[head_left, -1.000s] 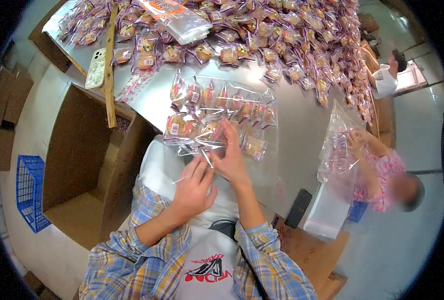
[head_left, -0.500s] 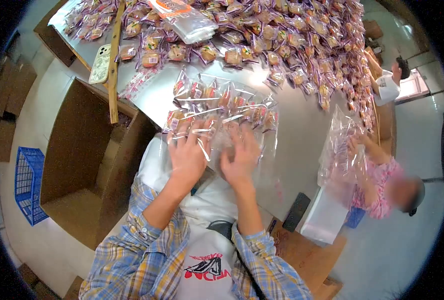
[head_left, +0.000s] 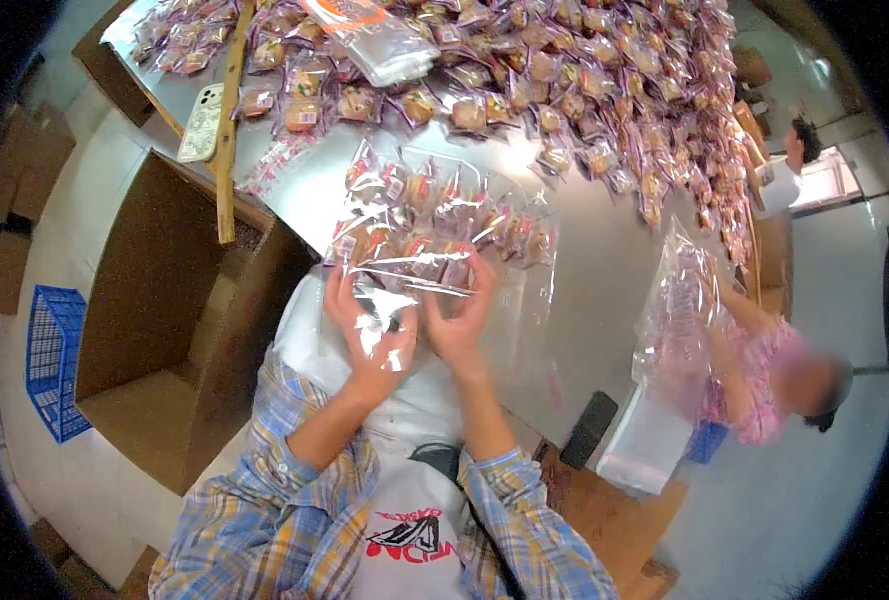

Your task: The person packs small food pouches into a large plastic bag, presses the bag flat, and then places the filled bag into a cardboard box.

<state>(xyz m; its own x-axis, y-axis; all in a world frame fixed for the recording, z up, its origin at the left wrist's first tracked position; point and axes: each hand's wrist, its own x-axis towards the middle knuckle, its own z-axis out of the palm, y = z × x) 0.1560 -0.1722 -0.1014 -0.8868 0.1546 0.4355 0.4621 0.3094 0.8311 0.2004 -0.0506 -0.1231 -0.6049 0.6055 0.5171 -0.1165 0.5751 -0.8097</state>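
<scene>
A large clear plastic bag (head_left: 440, 170) lies on the metal table before me, holding two rows of small wrapped cakes (head_left: 420, 250). My left hand (head_left: 373, 325) grips the near left part of the bag, its fingers curled at the front row and partly covered by shiny film. On the near side further right, my right hand (head_left: 460, 318) has its fingers curled around the last packets and the film, thumb toward me. The bag's loose right side spreads flat over the table.
Many wrapped cakes (head_left: 585, 100) cover the far table, with a stack of plastic bags (head_left: 375, 45) on top. A wooden strip (head_left: 229, 130), a phone (head_left: 202, 125) and an open carton (head_left: 145, 330) are at left. At right, a co-worker (head_left: 755, 360) handles another clear bag (head_left: 677, 310).
My hands have gone from lying flat over the front row to gripping the bag's near side. The front packets now sit more evenly. The co-worker's bag has shifted slightly.
</scene>
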